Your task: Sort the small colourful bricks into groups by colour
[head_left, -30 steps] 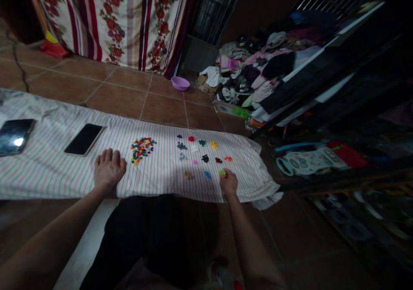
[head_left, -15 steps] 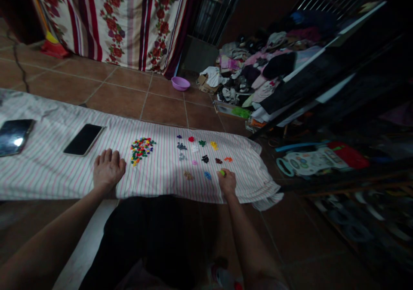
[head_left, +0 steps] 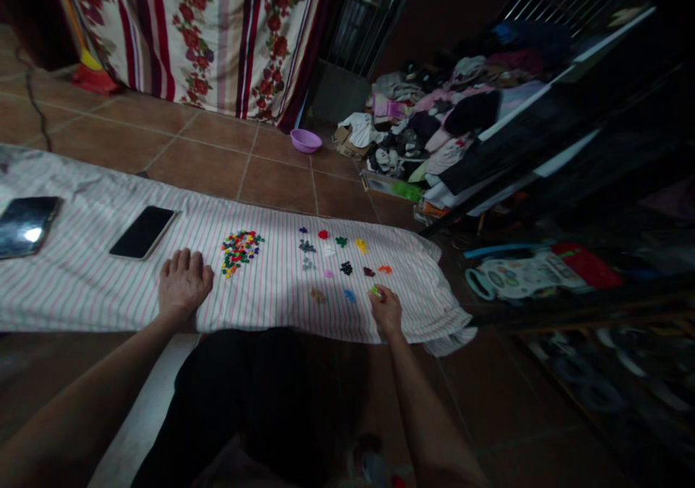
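Note:
A pink-striped white cloth (head_left: 81, 285) lies across the tiled floor. On it sits a mixed pile of small coloured pieces (head_left: 239, 249), and to its right several small groups sorted by colour (head_left: 339, 263). My left hand (head_left: 183, 282) rests flat on the cloth, fingers stretched out, just left of the mixed pile. My right hand (head_left: 386, 308) is at the cloth's near edge, fingers pinched round a lime-green piece (head_left: 375, 292) at the right end of the nearest row of groups.
Two dark phones, one (head_left: 144, 232) beside my left hand and one (head_left: 26, 225) at the far left, lie on the cloth. A purple bowl (head_left: 305, 140) stands on the tiles before a floral curtain (head_left: 217, 32). Heaped clothes (head_left: 428, 126) and a toy (head_left: 515, 274) crowd the right.
The view has shifted slightly. My right hand stays at the green piece near the cloth's edge, and my left hand has not moved.

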Tool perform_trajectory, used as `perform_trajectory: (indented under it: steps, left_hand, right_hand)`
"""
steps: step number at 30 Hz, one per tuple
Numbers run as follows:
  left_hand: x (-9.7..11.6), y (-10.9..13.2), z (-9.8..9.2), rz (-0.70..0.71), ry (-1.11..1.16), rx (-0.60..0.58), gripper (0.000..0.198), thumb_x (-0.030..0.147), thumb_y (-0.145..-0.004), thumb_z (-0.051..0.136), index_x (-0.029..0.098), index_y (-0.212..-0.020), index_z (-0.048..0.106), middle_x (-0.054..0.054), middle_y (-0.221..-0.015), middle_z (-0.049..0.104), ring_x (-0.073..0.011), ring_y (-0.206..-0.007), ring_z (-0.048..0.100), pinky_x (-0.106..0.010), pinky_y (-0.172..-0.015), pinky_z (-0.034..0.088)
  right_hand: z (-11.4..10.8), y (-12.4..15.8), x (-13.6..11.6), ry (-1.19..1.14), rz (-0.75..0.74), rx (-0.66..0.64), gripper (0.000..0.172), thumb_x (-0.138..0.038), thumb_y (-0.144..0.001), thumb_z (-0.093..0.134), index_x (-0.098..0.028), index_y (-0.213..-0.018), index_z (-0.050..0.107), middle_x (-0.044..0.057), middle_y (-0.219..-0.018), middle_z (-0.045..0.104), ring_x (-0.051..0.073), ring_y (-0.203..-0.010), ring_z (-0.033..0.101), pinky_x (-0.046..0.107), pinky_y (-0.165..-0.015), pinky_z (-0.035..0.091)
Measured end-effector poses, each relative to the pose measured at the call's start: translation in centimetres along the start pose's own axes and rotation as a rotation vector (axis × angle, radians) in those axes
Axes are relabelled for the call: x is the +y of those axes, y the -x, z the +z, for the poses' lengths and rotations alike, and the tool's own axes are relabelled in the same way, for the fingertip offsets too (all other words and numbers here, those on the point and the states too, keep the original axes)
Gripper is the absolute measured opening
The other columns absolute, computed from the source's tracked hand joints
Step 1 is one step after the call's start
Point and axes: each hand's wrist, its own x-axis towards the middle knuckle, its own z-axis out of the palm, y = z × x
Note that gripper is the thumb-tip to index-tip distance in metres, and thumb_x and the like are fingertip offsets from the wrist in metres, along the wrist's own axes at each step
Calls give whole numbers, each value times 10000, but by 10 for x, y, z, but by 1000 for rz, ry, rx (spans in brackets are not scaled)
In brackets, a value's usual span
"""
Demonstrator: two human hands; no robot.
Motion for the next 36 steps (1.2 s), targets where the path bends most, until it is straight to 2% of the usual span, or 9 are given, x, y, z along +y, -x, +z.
perform_trajectory:
  steps: [6,12,19,22,26,30,36]
  left_hand:
    - [0,1,1,-28,42,-16,452,355,-902,318,95,-1186,555,-231,-1351,511,-358,-1312,411,-515,-1079,292]
    - [-1,0,6,-47,43,-29,489,350,-899,330,94,-1262,533,-226,-1409,482,-349,-1350,385,-513,-1102,270]
    - [-6,0,14,-24,-32,-1,493,363,-902,351,94,-1272,535,-226,-1403,500,-348,-1338,423,-502,-1088,297]
    - [-5,0,14,-32,-37,8,482,356,-903,356,98,-1266,540,-222,-1396,509,-342,-1341,425,-492,-1092,299]
    - [-2,-1,9,-41,-5,-2,470,344,-903,354,93,-1245,555,-220,-1388,518,-338,-1347,422,-490,-1101,291]
    - [-1,-1,7,-47,14,-5,479,346,-904,358,83,-1250,558,-224,-1387,519,-343,-1357,410,-493,-1110,280]
    - [-3,-1,13,-50,7,6,481,333,-907,358,85,-1270,552,-228,-1395,515,-348,-1352,420,-501,-1105,289]
  right_hand:
    - [-8,5,-19,-40,-44,97,470,-511,-773,454,-135,-919,695,123,-830,661,230,-780,554,368,-774,464]
    - [2,4,-72,-141,-174,71,433,-481,-819,432,-156,-921,700,115,-877,677,210,-770,579,345,-760,479]
    - [44,14,-158,-188,-354,-143,349,-338,-860,420,-186,-941,723,105,-952,690,212,-908,616,355,-876,491]
    - [68,24,-188,-256,-443,-239,320,-281,-864,435,-202,-970,727,80,-946,682,196,-907,622,333,-877,498]
    - [97,36,-218,-319,-519,-368,306,-235,-881,455,-198,-1009,730,67,-915,658,176,-844,625,298,-823,511]
    - [120,41,-246,-292,-559,-476,294,-199,-890,487,-200,-1061,727,66,-970,632,167,-883,622,278,-836,498]
    - [147,40,-278,-216,-551,-538,286,-174,-894,512,-251,-1062,730,50,-1003,609,160,-922,596,275,-852,486]
